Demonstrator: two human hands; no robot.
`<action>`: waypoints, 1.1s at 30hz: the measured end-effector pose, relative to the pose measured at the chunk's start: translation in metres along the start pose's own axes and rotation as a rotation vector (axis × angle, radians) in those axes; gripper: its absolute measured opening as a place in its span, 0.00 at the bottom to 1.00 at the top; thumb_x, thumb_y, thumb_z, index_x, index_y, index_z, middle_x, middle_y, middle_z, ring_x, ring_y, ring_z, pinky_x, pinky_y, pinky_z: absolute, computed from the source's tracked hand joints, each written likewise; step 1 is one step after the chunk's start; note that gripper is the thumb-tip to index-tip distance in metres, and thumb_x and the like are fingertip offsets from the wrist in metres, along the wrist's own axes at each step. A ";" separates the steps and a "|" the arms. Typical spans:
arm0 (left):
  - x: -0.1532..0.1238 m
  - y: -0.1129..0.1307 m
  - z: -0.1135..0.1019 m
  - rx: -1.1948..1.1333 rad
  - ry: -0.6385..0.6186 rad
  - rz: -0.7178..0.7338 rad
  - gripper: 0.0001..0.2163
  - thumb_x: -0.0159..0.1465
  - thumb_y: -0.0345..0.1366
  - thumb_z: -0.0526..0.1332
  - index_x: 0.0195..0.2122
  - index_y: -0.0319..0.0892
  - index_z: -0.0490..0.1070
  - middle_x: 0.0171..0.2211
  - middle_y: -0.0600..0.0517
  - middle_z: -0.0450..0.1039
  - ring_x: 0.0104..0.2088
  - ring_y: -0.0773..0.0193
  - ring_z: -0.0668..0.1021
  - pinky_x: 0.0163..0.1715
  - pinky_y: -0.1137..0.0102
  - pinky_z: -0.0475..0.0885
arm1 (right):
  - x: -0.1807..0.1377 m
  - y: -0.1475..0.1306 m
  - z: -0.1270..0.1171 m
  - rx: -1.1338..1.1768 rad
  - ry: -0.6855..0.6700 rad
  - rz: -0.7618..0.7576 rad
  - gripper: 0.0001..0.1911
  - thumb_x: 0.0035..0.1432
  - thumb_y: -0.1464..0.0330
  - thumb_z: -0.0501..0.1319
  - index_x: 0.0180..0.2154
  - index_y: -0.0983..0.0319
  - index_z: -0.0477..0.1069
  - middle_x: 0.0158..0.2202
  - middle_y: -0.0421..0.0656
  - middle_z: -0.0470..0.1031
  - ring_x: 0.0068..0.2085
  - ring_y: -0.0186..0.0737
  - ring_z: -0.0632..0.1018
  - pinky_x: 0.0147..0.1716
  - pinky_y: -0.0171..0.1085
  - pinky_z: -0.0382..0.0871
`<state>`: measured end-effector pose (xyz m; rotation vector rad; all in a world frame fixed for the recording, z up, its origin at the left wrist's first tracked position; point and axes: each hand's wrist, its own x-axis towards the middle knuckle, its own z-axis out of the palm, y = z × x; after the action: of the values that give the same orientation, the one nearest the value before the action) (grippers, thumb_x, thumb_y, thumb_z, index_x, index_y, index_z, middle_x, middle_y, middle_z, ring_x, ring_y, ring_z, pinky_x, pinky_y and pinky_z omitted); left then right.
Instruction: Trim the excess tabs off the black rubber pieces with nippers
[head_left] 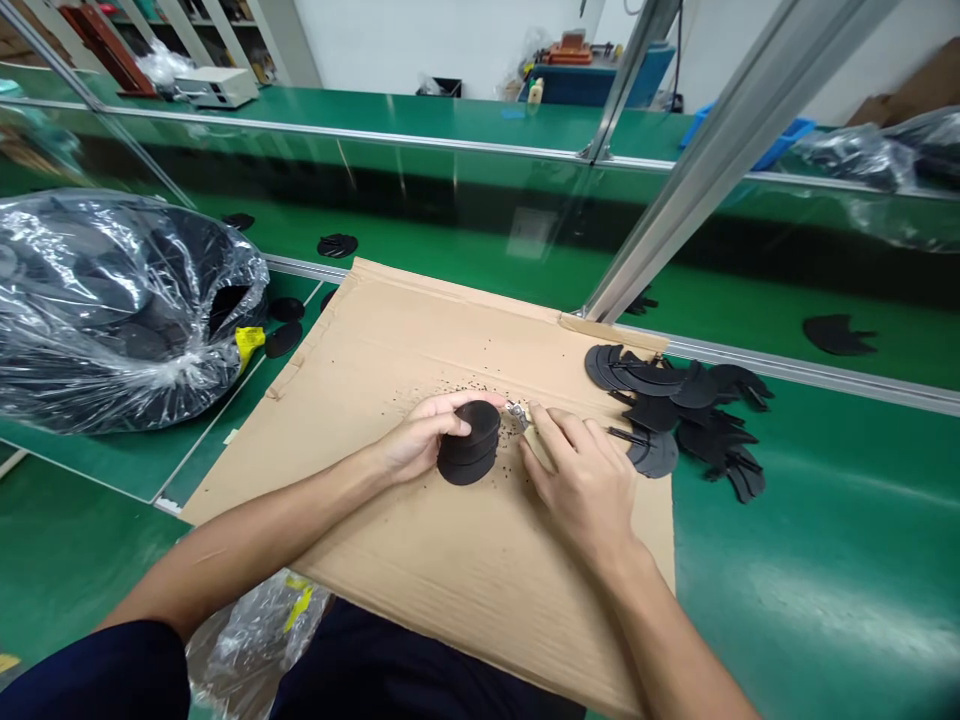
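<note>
Counted 2 hands: left hand (412,445), right hand (581,480). 1 cardboard sheet (420,580), 1 stack of black discs (469,450), 1 small metal tool (517,415). Pile of cut pieces (675,420) right of centre was too overlapped to count.

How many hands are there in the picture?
2. The left hand holds a stack of black round discs on the brown cardboard sheet; the right hand holds a small metal tool beside it. No others show.

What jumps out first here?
Centre, on the cardboard sheet, the left hand grips a stack of black discs while the right hand holds a small metal tool by it. A pile of black cut pieces lies at the sheet's right edge; a clear bag of black parts sits left.
</note>
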<state>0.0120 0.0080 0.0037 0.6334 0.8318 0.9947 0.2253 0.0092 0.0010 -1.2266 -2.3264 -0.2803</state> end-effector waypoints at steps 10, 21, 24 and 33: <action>-0.002 -0.002 -0.001 0.101 -0.075 0.026 0.20 0.48 0.29 0.67 0.44 0.42 0.81 0.35 0.51 0.80 0.36 0.61 0.77 0.40 0.69 0.67 | 0.000 0.000 0.001 -0.022 0.017 -0.003 0.16 0.69 0.65 0.58 0.55 0.62 0.73 0.40 0.46 0.81 0.38 0.43 0.74 0.34 0.41 0.62; -0.004 -0.004 -0.002 0.222 -0.073 0.062 0.25 0.50 0.29 0.68 0.52 0.43 0.79 0.38 0.50 0.81 0.40 0.58 0.78 0.47 0.66 0.68 | 0.000 -0.001 0.000 -0.042 -0.034 0.010 0.16 0.69 0.65 0.57 0.54 0.63 0.74 0.40 0.48 0.80 0.39 0.45 0.72 0.35 0.43 0.58; -0.004 -0.005 -0.001 0.212 -0.080 0.051 0.27 0.50 0.29 0.69 0.54 0.43 0.78 0.37 0.51 0.81 0.39 0.59 0.78 0.47 0.66 0.68 | 0.001 -0.001 0.000 -0.043 -0.020 0.007 0.17 0.68 0.66 0.58 0.55 0.63 0.74 0.41 0.48 0.80 0.40 0.46 0.71 0.36 0.43 0.58; -0.003 -0.006 0.002 0.122 0.080 0.156 0.18 0.50 0.31 0.70 0.44 0.41 0.76 0.34 0.52 0.78 0.37 0.61 0.77 0.42 0.69 0.69 | -0.001 0.004 -0.001 -0.042 -0.073 0.080 0.17 0.67 0.65 0.58 0.54 0.62 0.73 0.44 0.51 0.78 0.42 0.49 0.72 0.38 0.43 0.63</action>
<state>0.0163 0.0027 0.0007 0.7757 0.9289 1.1221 0.2298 0.0104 0.0011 -1.3679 -2.3367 -0.2619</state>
